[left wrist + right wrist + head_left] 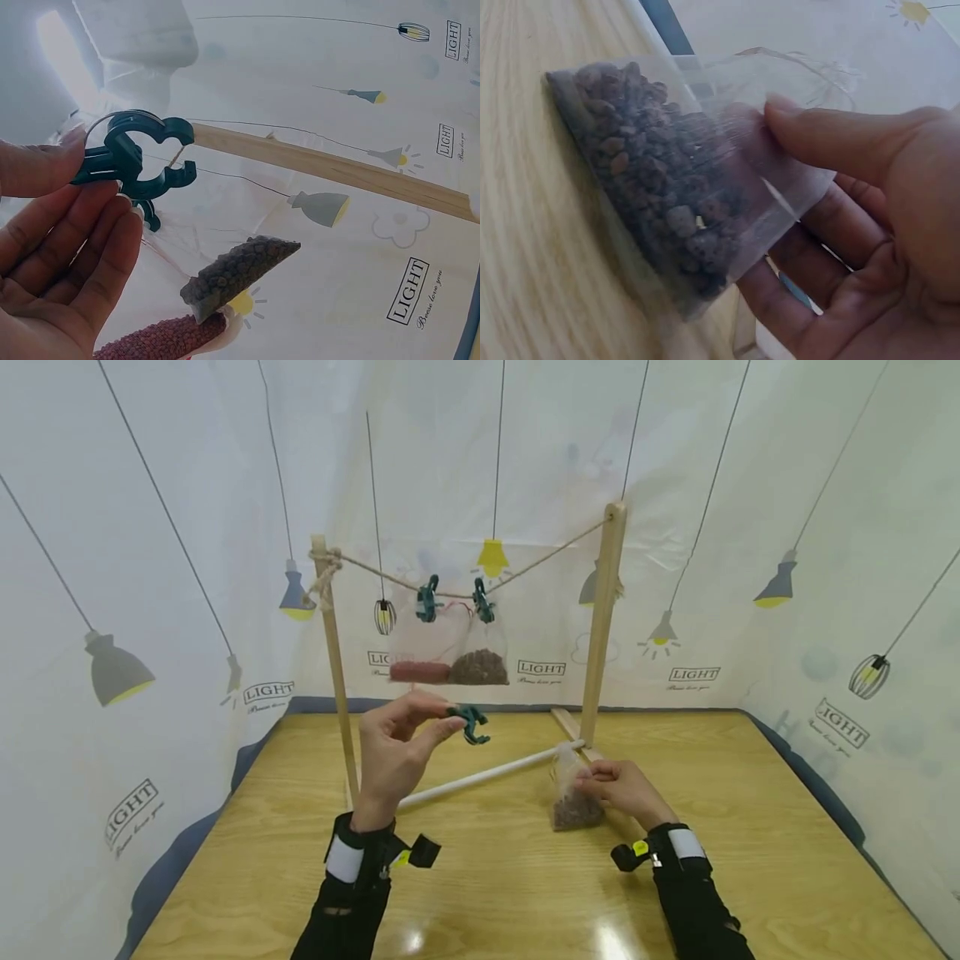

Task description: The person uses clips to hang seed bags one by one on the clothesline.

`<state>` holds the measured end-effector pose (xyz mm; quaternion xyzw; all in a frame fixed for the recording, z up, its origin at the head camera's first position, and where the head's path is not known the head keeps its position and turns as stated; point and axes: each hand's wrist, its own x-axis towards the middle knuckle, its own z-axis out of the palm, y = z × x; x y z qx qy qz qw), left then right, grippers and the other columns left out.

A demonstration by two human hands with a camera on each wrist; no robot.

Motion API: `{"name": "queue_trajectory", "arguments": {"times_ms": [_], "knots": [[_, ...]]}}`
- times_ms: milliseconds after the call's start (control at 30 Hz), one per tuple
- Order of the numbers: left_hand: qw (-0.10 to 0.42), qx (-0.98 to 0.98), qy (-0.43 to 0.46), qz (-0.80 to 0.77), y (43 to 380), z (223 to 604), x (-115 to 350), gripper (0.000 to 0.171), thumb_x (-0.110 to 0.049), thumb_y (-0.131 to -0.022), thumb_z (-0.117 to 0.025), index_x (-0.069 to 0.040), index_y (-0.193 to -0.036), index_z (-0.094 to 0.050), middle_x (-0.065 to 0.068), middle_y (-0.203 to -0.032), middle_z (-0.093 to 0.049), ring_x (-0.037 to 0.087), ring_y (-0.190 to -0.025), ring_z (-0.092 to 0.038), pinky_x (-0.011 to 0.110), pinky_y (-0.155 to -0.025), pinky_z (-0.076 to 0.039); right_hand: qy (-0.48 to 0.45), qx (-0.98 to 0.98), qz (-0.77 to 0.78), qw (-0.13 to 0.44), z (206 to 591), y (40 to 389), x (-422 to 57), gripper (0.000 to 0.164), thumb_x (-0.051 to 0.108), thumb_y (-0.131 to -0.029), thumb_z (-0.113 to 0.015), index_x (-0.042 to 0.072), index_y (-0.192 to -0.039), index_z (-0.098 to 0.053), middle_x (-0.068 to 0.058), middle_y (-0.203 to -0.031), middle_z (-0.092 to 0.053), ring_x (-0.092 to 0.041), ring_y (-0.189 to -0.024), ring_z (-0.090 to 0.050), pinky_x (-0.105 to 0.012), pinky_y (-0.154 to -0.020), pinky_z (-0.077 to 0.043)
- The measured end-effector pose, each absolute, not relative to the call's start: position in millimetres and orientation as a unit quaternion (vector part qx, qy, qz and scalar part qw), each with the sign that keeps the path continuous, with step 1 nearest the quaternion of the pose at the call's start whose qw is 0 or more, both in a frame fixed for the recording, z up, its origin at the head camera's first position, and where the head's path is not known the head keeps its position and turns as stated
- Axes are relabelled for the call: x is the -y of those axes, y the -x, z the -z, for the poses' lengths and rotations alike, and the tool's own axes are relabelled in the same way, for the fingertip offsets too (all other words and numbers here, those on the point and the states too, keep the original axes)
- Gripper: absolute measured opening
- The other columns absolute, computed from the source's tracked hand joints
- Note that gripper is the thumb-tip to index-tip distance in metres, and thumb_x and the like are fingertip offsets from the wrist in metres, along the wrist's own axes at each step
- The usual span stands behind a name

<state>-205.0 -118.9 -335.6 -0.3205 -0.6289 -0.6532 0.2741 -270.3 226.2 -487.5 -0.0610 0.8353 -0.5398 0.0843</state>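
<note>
My left hand (393, 756) pinches a dark green plastic clip (150, 154) between thumb and fingers, its curved jaws parted and facing away from the palm. Over to the right, my right hand (622, 789) holds a sheer bag of brownish stones (656, 172) by its upper part, thumb on one side and fingers behind. Whether the bag's bottom touches the table I cannot tell. Two more sheer bags hang from a rope (551, 560) by green clips: a bag of reddish granules (418, 672) and a bag of dark stones (480, 668).
The rope runs between a left wooden post (337, 668) and a right wooden post (603, 627). A white rod (480, 775) joins them low down, above the wooden table (495, 893). Lamp-printed cloth (690, 643) surrounds the table.
</note>
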Motion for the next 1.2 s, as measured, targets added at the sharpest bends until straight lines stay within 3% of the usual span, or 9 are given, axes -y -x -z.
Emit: {"name": "queue_trajectory", "arguments": {"times_ms": [133, 300, 500, 633, 900, 1033, 1200], "knots": [[0.28, 0.63, 0.322, 0.649, 208, 337, 120, 0.011, -0.001, -0.085, -0.081, 0.004, -0.093, -0.075, 0.01, -0.093, -0.076, 0.009, -0.085, -0.073, 0.029, -0.082, -0.064, 0.061, -0.829, 0.551, 0.071, 481, 271, -225, 0.035, 0.036, -0.094, -0.076, 0.008, -0.115, -0.074, -0.003, -0.102, -0.08, -0.012, -0.097, -0.07, -0.038, -0.088, -0.055], [0.289, 0.64, 0.31, 0.641, 208, 331, 120, 0.014, 0.001, -0.084, -0.082, 0.009, -0.091, -0.074, -0.003, -0.09, -0.077, 0.007, -0.083, -0.074, 0.029, -0.079, -0.064, 0.056, -0.816, 0.573, 0.051, 465, 270, -219, 0.041, 0.04, -0.094, -0.075, 0.009, -0.122, -0.073, -0.004, -0.107, -0.08, -0.012, -0.103, -0.071, -0.047, -0.105, -0.052], [0.293, 0.656, 0.299, 0.628, 206, 314, 119, 0.009, 0.006, -0.083, -0.08, 0.007, -0.091, -0.076, -0.009, -0.094, -0.075, 0.006, -0.084, -0.073, 0.025, -0.077, -0.063, 0.071, -0.807, 0.586, 0.028, 438, 269, -211, 0.041, 0.039, -0.095, -0.073, 0.006, -0.12, -0.073, -0.003, -0.11, -0.078, -0.009, -0.103, -0.069, -0.041, -0.101, -0.056], [0.298, 0.655, 0.316, 0.618, 206, 297, 116, 0.01, 0.009, -0.083, -0.078, 0.006, -0.092, -0.075, 0.0, -0.099, -0.075, 0.007, -0.088, -0.073, 0.028, -0.079, -0.064, 0.078, -0.797, 0.599, 0.014, 420, 269, -206, 0.04, 0.04, -0.095, -0.073, 0.006, -0.117, -0.073, 0.001, -0.105, -0.078, -0.01, -0.103, -0.069, -0.036, -0.097, -0.057], [0.299, 0.662, 0.343, 0.596, 205, 264, 101, 0.009, 0.003, -0.086, -0.079, 0.004, -0.094, -0.075, 0.013, -0.087, -0.076, 0.007, -0.079, -0.073, 0.029, -0.07, -0.063, 0.111, -0.775, 0.621, -0.016, 395, 271, -200, 0.037, 0.035, -0.097, -0.072, 0.005, -0.118, -0.073, 0.007, -0.099, -0.08, -0.008, -0.103, -0.069, -0.027, -0.091, -0.057], [0.307, 0.655, 0.37, 0.583, 207, 244, 89, 0.008, 0.004, -0.088, -0.077, 0.007, -0.094, -0.073, 0.022, -0.092, -0.073, 0.008, -0.086, -0.072, 0.035, -0.082, -0.064, 0.117, -0.768, 0.629, -0.029, 380, 275, -198, 0.037, 0.033, -0.097, -0.071, 0.005, -0.121, -0.072, 0.009, -0.098, -0.08, -0.007, -0.102, -0.07, -0.024, -0.089, -0.058], [0.334, 0.658, 0.381, 0.556, 215, 216, 72, 0.007, 0.001, -0.089, -0.077, 0.006, -0.092, -0.072, 0.021, -0.092, -0.073, 0.017, -0.086, -0.072, 0.033, -0.088, -0.062, 0.125, -0.76, 0.637, -0.035, 363, 279, -192, 0.037, 0.036, -0.097, -0.072, 0.007, -0.12, -0.072, 0.009, -0.099, -0.079, -0.01, -0.105, -0.069, -0.028, -0.092, -0.058]]}}
